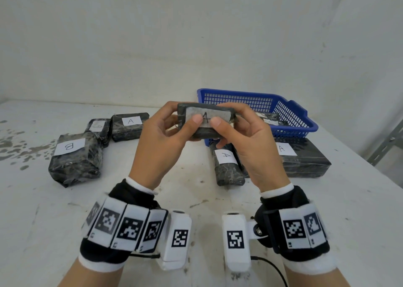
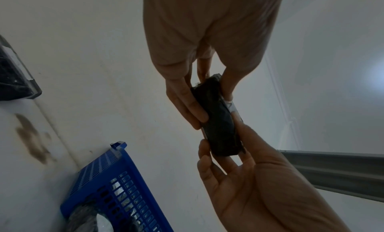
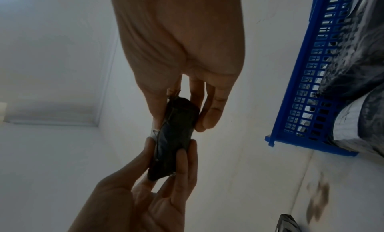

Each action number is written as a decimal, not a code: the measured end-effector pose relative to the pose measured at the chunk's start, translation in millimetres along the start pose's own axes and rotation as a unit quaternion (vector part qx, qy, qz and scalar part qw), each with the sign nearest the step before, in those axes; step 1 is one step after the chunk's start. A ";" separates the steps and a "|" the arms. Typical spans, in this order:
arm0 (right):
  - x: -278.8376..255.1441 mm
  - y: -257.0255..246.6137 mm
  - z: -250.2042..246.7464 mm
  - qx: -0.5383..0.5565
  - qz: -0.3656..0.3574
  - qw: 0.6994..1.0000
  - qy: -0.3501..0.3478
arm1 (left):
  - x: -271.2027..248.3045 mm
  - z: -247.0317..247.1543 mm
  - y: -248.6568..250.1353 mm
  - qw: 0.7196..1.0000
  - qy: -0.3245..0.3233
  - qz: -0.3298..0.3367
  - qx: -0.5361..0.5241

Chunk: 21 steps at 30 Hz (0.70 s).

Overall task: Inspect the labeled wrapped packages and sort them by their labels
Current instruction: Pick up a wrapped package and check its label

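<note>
Both hands hold one small black wrapped package (image 1: 206,131) up above the table, its white label marked A facing me. My left hand (image 1: 185,125) grips its left end and my right hand (image 1: 222,123) its right end, thumbs on the label and fingers behind. The left wrist view shows the package (image 2: 218,120) edge-on, and so does the right wrist view (image 3: 174,137). On the table lie a B package (image 1: 74,158), a small package (image 1: 98,127) with an unclear label, and A packages at back left (image 1: 129,125), centre right (image 1: 226,164) and right (image 1: 305,160).
A blue mesh basket (image 1: 301,121) stands at the back right with a wrapped package (image 1: 268,117) inside. The white table (image 1: 174,199) has dark stains at the left. A wall rises behind. A grey metal frame (image 1: 383,147) stands past the right edge.
</note>
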State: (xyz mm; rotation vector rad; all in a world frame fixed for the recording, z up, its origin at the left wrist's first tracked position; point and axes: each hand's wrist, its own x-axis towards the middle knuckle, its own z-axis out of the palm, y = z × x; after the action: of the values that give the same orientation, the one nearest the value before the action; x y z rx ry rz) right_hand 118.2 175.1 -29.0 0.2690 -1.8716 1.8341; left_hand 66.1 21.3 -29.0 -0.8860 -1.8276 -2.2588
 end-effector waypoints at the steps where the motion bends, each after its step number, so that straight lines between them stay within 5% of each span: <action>1: 0.1 0.9 -0.3 -0.002 -0.002 1.000 0.003 | -0.2 0.2 -0.3 1.000 0.001 -0.001 -0.003; 15: -1.5 -3.2 1.7 0.000 0.001 1.000 -0.001 | -1.0 -0.3 0.5 1.000 0.001 0.010 0.015; 21: -1.3 -2.2 1.6 0.028 -0.029 0.999 -0.010 | -1.2 -0.4 3.2 0.999 -0.018 -0.036 -0.034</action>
State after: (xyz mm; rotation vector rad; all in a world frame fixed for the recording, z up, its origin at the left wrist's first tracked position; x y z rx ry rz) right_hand 120.0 173.0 -27.6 0.3586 -1.8079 1.8538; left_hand 68.4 19.7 -26.8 -0.8896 -1.8365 -2.3768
